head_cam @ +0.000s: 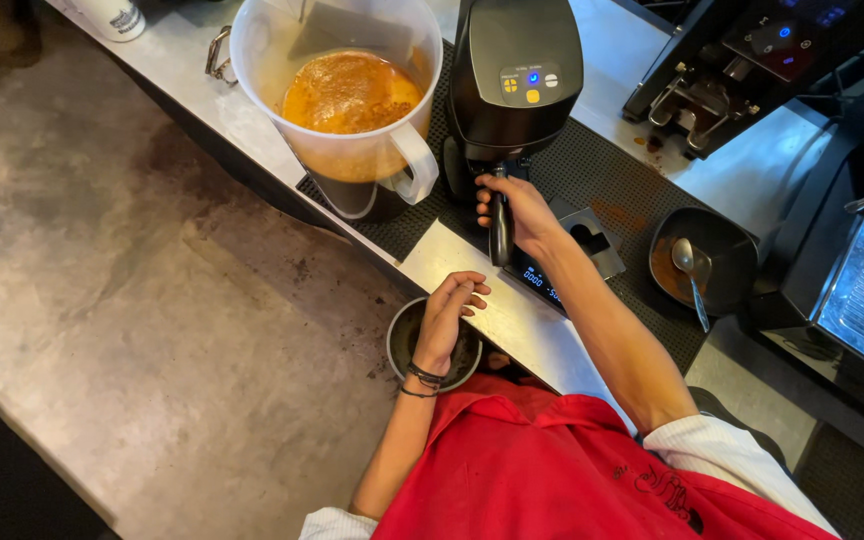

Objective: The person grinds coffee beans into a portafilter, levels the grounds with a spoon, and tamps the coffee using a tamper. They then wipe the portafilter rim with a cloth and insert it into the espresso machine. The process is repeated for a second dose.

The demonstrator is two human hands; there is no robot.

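Looking down over a red apron (542, 470), I'm seeing my right hand (514, 205) wrapping closed around the black handle of a portafilter (500, 228), holding it up under the spout of the black coffee grinder (515, 85) at the far side of the table (512, 325). The fingers are curling tight round the grip; the basket end is sitting hidden under the grinder, so I cannot tell what is in it.

My left hand (449, 315) is hanging loose at the near edge of the table, fingers gently bent and together, pinching nothing, with dark bands circling the wrist. It is hovering right above a round dark bin (404, 340) that is standing on the floor just below the table edge.

Just beside the portafilter handle, to the right, a small scale (570, 252) is lying on the black ribbed mat (607, 185), its display glowing. Further right, a dark dish (722, 250) is carrying a spoon (690, 272) and some brown grounds.

To the left of the grinder, a big clear jug (352, 100) is holding foamy orange-brown liquid, its white handle pointing toward the grinder. At the far right an espresso machine (752, 60) is showing, well apart from both hands.
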